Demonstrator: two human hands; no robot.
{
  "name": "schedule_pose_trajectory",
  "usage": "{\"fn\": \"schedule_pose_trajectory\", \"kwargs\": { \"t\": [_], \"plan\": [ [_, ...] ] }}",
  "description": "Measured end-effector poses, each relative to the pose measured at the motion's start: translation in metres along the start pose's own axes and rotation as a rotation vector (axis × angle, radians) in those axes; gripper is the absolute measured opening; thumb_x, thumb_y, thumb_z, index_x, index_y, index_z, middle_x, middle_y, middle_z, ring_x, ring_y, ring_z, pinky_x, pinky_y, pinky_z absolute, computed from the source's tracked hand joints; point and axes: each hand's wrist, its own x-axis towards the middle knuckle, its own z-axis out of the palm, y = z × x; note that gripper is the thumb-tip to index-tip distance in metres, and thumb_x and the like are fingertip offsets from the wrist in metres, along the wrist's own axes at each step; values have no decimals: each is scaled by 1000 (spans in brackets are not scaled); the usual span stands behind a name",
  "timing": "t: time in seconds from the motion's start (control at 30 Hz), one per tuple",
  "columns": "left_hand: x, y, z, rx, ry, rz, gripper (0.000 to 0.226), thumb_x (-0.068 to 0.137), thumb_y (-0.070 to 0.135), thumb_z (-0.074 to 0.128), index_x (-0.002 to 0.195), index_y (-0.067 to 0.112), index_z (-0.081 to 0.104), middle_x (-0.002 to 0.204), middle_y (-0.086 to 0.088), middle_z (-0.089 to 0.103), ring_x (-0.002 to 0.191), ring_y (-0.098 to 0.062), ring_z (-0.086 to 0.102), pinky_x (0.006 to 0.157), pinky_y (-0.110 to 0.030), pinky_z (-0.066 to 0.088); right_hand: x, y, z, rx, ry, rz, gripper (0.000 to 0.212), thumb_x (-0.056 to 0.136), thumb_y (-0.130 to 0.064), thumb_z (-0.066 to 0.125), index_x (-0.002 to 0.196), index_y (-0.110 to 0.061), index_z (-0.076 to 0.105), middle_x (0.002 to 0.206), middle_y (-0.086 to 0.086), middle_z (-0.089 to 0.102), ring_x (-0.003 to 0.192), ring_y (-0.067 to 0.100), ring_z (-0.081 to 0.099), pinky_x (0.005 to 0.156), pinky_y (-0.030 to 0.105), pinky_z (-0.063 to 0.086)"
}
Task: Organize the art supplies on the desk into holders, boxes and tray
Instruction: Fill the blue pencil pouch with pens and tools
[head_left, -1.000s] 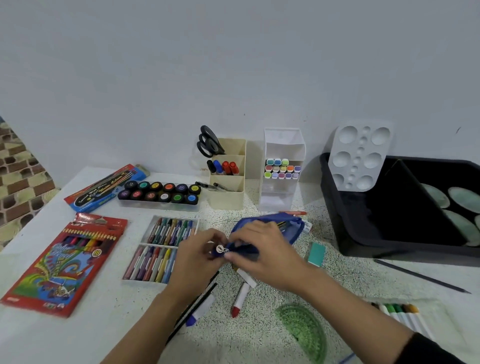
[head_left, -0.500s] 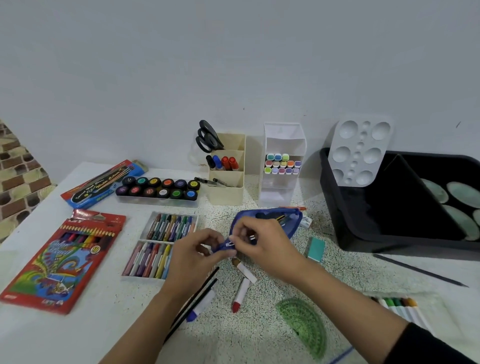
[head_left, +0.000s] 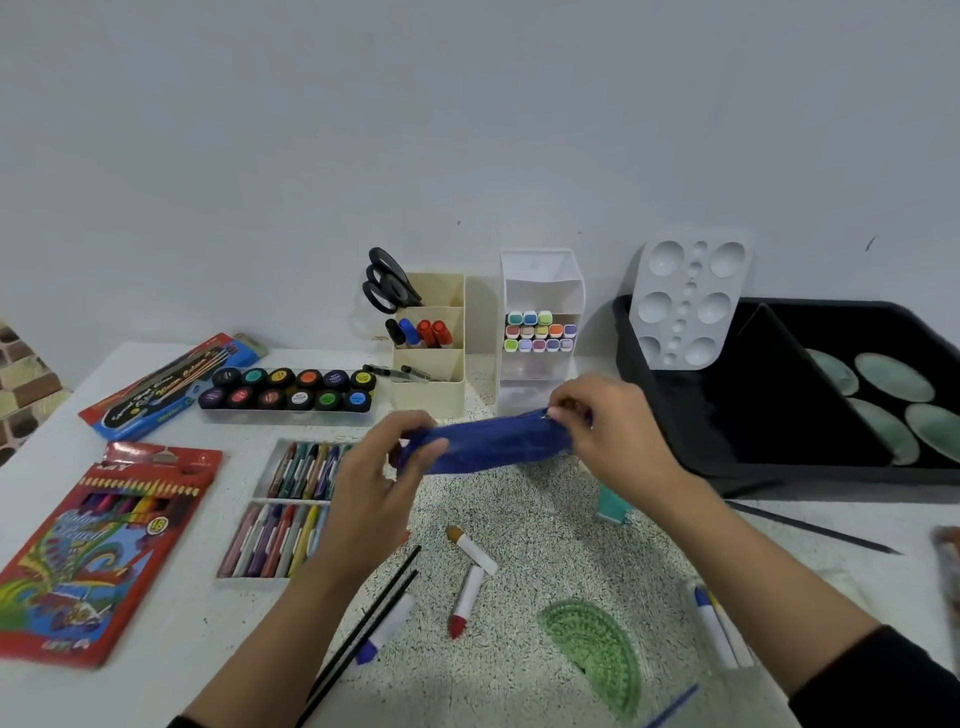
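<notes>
Above the tabletop's (head_left: 524, 519) middle, the blue pencil pouch (head_left: 488, 441) spans left to right between two hands held apart: the left hand (head_left: 374, 478) grips its left end, and the right hand (head_left: 613, 436) pinches the zipper pull (head_left: 545, 413) at its right end. Earlier both hands met at the left end, with the pouch open on the tabletop.

Art desk, small scale; a home study corner or a classroom, cannot tell which. White desk (head_left: 218, 634) set against a plain pale wall (head_left: 467, 130) that fills the upper half of the frame. Brick-pattern tiles (head_left: 21, 384) at the far left edge.

Centre left: tray of paint pots (head_left: 291, 389), open crayon box (head_left: 280, 519). Lower left: coloured pencil box (head_left: 88, 551).

Centre back: cream holder (head_left: 431, 364) with scissors (head_left: 387, 280) and markers (head_left: 421, 332); white holder (head_left: 540, 280) of pastel pens (head_left: 540, 332).

Right: black tray (head_left: 831, 474), white paint palette (head_left: 685, 301) leaning in it.

Bottom: green protractor (head_left: 597, 644).
</notes>
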Motion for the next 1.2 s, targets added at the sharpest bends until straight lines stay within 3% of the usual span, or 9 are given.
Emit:
{"fn": "schedule_pose_trajectory", "kwargs": {
  "t": [0.1, 0.2, 0.37, 0.47, 0.6, 0.8, 1.0, 1.1, 1.2],
  "plan": [
    [5, 6, -1, -156, 31, -77, 5, 102, 32, 55, 104, 36, 53, 88, -1, 60, 79, -23, 58, 70, -36, 47, 0, 23, -2, -75, 92, 24, 7, 89, -7, 71, 86, -13, 71, 82, -3, 66, 83, 14, 50, 74, 33, 45],
    [5, 17, 3, -354, 116, -207, 14, 102, 26, 51, 102, 40, 55, 89, -4, 66, 82, -18, 64, 71, -29, 55, -4, 30, -5, -98, 182, 52, 7, 90, -6, 71, 87, -12, 70, 82, -9, 60, 84, 13, 50, 71, 24, 36],
    [2, 23, 16, -530, 164, -301, 10, 99, 23, 50, 106, 28, 53, 94, -3, 73, 87, -20, 68, 72, -28, 58, -3, 24, -23, 65, 335, 142, 4, 90, -5, 72, 92, -8, 72, 85, -3, 62, 80, 18, 61, 74, 23, 48],
    [4, 24, 20, -628, 205, -387, 13, 97, 30, 49, 110, 28, 52, 96, -1, 73, 90, -19, 69, 73, -30, 59, -9, 16, -31, 258, 301, 275, 6, 93, -10, 69, 92, -16, 69, 88, -7, 67, 84, 9, 63, 73, 13, 46],
    [10, 31, 26, -728, 189, -469, 10, 98, 31, 47, 106, 34, 53, 100, 3, 73, 92, -19, 69, 72, -34, 61, -23, 20, -30, 489, 230, 354, 4, 95, -20, 67, 99, -19, 66, 97, -3, 66, 93, 14, 65, 86, 34, 56],
    [18, 60, 42, -836, 146, -492, 14, 105, 28, 43, 103, 28, 57, 95, 3, 72, 82, -14, 70, 65, -33, 61, -51, 22, -49, 790, 74, 355, 50, 68, -38, 85, 114, -26, 70, 115, -5, 67, 105, 13, 67, 89, 37, 59],
    [7, 88, 79, -820, 21, -520, 16, 99, 30, 49, 109, 18, 53, 96, -2, 72, 79, -17, 70, 62, -33, 60, -74, 52, -95, 724, -9, 229, 7, 78, -13, 82, 84, -12, 78, 83, -1, 76, 79, 12, 71, 72, 24, 56],
    [-4, 94, 100, -732, -110, -526, 18, 95, 26, 55, 107, 13, 55, 103, -12, 74, 88, -26, 71, 71, -39, 60, -93, 83, -118, 670, 0, 213, 4, 78, -11, 82, 79, -12, 78, 82, 0, 76, 79, 14, 71, 71, 21, 53],
    [-13, 97, 122, -568, -214, -450, 21, 88, 17, 62, 104, 4, 56, 95, -15, 75, 84, -23, 71, 67, -28, 58, -116, 116, -132, 620, -15, 212, 5, 77, -13, 82, 80, -14, 78, 83, -2, 75, 80, 13, 71, 72, 19, 52]
  ]
}}
